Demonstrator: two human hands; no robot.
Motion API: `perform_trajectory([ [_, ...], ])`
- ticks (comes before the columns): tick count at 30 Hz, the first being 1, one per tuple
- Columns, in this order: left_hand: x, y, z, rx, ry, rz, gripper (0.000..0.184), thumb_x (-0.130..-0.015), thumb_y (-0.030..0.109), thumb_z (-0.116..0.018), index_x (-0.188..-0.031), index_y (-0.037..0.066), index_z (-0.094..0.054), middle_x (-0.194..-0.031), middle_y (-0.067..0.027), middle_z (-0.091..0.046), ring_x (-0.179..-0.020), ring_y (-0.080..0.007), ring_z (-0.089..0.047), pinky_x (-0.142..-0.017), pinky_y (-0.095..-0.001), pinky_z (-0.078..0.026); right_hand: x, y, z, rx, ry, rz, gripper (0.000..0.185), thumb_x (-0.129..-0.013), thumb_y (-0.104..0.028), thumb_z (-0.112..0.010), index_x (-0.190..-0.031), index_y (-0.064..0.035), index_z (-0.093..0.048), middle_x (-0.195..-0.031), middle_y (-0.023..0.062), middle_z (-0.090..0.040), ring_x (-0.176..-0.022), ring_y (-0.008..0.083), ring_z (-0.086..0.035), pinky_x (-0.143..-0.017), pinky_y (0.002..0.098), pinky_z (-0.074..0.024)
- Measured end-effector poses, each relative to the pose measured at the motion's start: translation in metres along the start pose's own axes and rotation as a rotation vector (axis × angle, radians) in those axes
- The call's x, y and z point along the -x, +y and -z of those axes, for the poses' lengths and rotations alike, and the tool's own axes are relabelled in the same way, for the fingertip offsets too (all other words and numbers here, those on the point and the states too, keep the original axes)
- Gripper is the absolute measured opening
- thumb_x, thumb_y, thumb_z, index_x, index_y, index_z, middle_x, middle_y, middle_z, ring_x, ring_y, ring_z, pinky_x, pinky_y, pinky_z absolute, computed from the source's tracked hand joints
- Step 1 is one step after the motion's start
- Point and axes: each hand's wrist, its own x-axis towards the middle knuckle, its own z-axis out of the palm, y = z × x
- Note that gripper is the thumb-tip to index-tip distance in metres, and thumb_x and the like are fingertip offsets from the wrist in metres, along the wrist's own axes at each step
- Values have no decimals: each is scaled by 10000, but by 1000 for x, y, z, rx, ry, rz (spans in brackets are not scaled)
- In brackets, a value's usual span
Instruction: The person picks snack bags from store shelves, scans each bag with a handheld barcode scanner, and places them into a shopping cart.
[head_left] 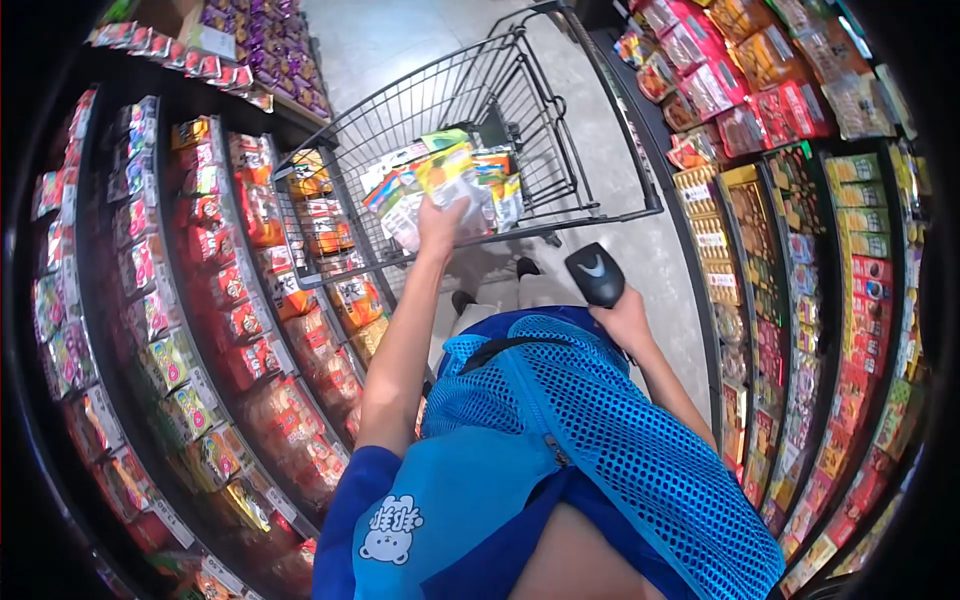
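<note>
My left hand (441, 224) reaches over the near side of a black wire shopping cart (606, 216). Its fingers are closed on a clear-and-yellow snack packet (452, 172). Around that packet, several colourful snack bags (403, 196) lie bunched in the cart; their overlap hides where each one ends. Down at my right side, my right hand (624, 318) grips a black handheld barcode scanner (596, 276) by its handle. The scanner's rounded head points up and forward, apart from the cart.
Shelves of packaged snacks (240, 322) rise close on the left, touching distance from the cart's left end. More snack shelves (770, 300) line the right. Purple packets (268, 50) fill a display at the far left. Grey floor (655, 290) runs between.
</note>
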Motion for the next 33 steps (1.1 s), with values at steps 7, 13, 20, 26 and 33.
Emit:
perform_trajectory([
  [7, 1, -51, -31, -262, 167, 221, 673, -810, 96, -714, -1364, -44, -358, -1303, -248, -502, -1139, -287, -547, -919, -335, -488, 4, 22, 16, -97, 97, -94, 178, -729, 0, -678, -887, 29, -602, -666, 74, -645, -553, 120, -617, -517, 290, -492],
  [13, 68, -29, 45, -292, 172, -137, 524, -884, 98, -653, -1332, -31, -413, -1267, -185, -541, -1151, -225, -543, -955, -324, -466, -16, 8, -2, 214, -113, 40, 449, -652, -134, -709, -1047, 60, -617, -959, 268, -675, -959, 367, -671, -856, 399, -503],
  [20, 187, 14, 152, -162, 784, -245, 257, -920, 89, -616, -1167, 36, -573, -1047, -51, -630, -974, -130, -594, -869, -265, -479, -50, -30, -48, 307, -298, 230, 377, -680, -90, -684, -1028, 51, -653, -926, 210, -708, -888, 280, -695, -809, 375, -514],
  [26, 285, 159, 243, -443, 1280, -579, 244, -926, 86, -608, -1159, 25, -569, -1058, -51, -623, -961, -129, -602, -871, -275, -475, -65, -39, -103, 428, -466, 378, 300, -696, -81, -706, -972, 34, -676, -875, 207, -710, -866, 271, -707, -773, 379, -526],
  [33, 321, 248, 347, -897, 1560, -348, 496, -872, 182, -630, -1286, -37, -467, -1052, -235, -611, -829, -285, -657, -753, -373, -506, -54, -57, -148, 269, -570, 479, 299, -684, -33, -702, -977, 23, -682, -883, 179, -716, -887, 237, -700, -793, 352, -517],
])
